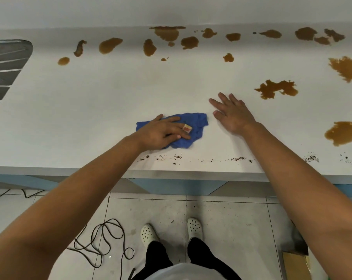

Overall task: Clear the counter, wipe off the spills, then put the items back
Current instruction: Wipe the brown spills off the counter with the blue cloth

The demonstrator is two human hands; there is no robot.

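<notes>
My left hand (pixel 163 131) presses flat on the blue cloth (pixel 193 126); my right hand (pixel 232 114) rests open, empty, nearer the brown spill (pixel 277 89) lying up-right.

A kitchen: white counter (pixel 110 93), ribbed sink drainboard (pixel 5 63), tiled floor (pixel 221 219).

counter (pixel 110 93): smooth, matt white | cloth (pixel 193 126) under left hand (pixel 161 132): soft crumpled blue fabric | spills (pixel 276 88) beyond right hand (pixel 231 114): glossy wet brown | floor (pixel 221 215): glazed tile
</notes>
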